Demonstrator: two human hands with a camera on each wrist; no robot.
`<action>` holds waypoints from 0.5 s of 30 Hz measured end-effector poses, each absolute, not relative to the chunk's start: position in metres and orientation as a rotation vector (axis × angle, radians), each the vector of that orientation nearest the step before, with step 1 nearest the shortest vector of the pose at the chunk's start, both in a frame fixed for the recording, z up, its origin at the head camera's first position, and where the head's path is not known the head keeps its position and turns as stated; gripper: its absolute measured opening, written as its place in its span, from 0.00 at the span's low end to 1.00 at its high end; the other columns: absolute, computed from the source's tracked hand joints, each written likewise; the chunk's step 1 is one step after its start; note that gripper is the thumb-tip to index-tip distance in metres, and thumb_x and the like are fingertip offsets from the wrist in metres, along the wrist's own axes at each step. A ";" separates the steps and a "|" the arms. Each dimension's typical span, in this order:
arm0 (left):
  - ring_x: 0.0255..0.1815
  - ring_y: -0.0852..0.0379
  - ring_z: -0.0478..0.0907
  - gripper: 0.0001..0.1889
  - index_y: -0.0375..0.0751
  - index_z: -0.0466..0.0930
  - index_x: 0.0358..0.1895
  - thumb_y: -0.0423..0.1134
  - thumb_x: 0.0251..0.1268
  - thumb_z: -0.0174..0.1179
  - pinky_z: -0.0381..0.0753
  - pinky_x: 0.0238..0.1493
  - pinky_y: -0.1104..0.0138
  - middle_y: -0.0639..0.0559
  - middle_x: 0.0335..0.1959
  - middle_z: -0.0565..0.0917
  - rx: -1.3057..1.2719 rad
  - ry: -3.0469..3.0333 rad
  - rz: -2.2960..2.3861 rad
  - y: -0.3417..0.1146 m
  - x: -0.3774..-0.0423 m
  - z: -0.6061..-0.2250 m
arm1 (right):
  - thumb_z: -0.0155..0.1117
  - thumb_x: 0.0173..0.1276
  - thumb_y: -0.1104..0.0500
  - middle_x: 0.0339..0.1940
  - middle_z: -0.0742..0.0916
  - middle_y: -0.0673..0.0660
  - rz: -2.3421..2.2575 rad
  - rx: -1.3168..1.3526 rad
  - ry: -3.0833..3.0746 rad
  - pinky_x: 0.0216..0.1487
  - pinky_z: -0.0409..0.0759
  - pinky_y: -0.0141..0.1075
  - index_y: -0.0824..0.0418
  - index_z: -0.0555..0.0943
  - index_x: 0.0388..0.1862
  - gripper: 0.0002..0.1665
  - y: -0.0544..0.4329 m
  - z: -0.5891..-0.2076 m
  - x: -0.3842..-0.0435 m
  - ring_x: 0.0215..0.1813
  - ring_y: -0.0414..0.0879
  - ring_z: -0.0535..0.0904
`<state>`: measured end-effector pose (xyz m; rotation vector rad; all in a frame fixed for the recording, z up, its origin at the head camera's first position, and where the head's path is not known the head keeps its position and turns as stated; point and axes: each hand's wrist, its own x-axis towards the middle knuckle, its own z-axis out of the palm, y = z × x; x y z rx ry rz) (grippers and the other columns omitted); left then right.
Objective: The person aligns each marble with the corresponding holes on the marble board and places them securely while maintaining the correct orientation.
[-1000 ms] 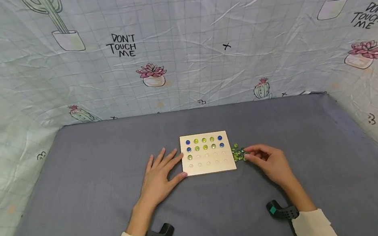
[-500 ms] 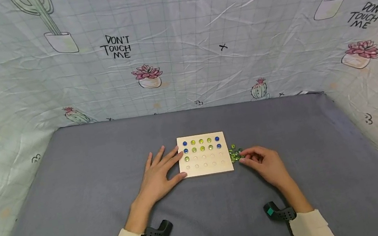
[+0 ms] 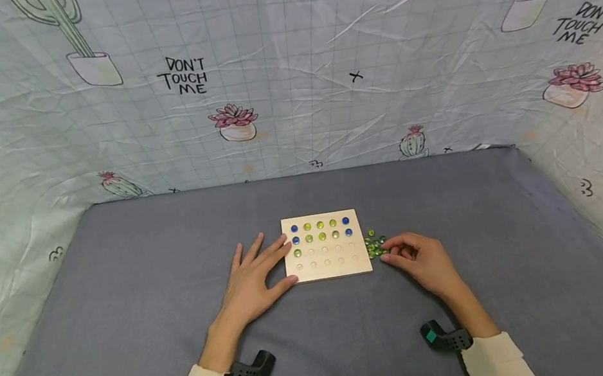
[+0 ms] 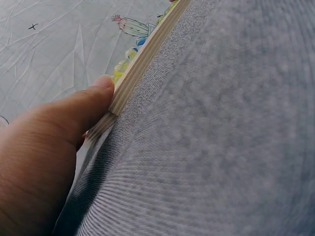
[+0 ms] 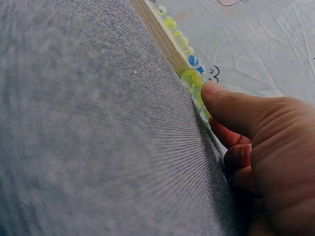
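A pale wooden board point(image 3: 328, 270) with rows of round hollows lies mid-table. Its two far rows hold marbles: blue marbles point(image 3: 345, 221) at the ends, yellow-green ones point(image 3: 320, 225) between. One green marble point(image 3: 297, 253) sits at the left of the third row; the other hollows there and in the near row are bare. My left hand point(image 3: 252, 286) rests spread at the board's left edge, fingertips and thumb touching it. At a small pile of green marbles point(image 3: 374, 251) by the right edge, my right hand point(image 3: 426, 260) pinches a green marble with thumb and forefinger, partly hidden.
Grey cloth point(image 3: 168, 234) covers the table. A printed fabric sheet point(image 3: 301, 110) with cactus drawings rises behind it and along both sides. Each wrist wears a black camera band point(image 3: 254, 368).
The view has shifted slightly, so the board and hands appear a little further left. My right thumb and forefinger stay at the pile, and my left hand keeps its place on the board.
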<state>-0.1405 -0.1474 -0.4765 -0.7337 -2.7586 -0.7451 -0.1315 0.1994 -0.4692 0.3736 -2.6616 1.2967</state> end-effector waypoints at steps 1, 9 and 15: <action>0.74 0.45 0.53 0.34 0.54 0.70 0.69 0.61 0.60 0.60 0.38 0.71 0.42 0.59 0.70 0.67 -0.734 -2.758 -0.743 -0.147 -0.141 -0.477 | 0.74 0.58 0.57 0.23 0.79 0.45 1.296 0.373 -2.666 0.21 0.68 0.31 0.53 0.86 0.38 0.09 0.199 -0.469 -0.132 0.20 0.40 0.68; 0.74 0.45 0.52 0.34 0.54 0.70 0.69 0.61 0.61 0.59 0.38 0.71 0.42 0.58 0.70 0.66 -0.727 -2.774 -0.749 -0.147 -0.141 -0.475 | 0.74 0.57 0.59 0.23 0.79 0.45 1.271 0.365 -2.686 0.21 0.68 0.31 0.54 0.86 0.37 0.09 0.198 -0.468 -0.132 0.20 0.40 0.68; 0.74 0.45 0.53 0.33 0.54 0.70 0.69 0.61 0.61 0.59 0.37 0.71 0.42 0.58 0.70 0.66 -0.724 -2.783 -0.761 -0.147 -0.141 -0.474 | 0.74 0.58 0.60 0.22 0.78 0.46 1.272 0.386 -2.665 0.21 0.67 0.31 0.57 0.86 0.37 0.08 0.198 -0.469 -0.133 0.19 0.40 0.67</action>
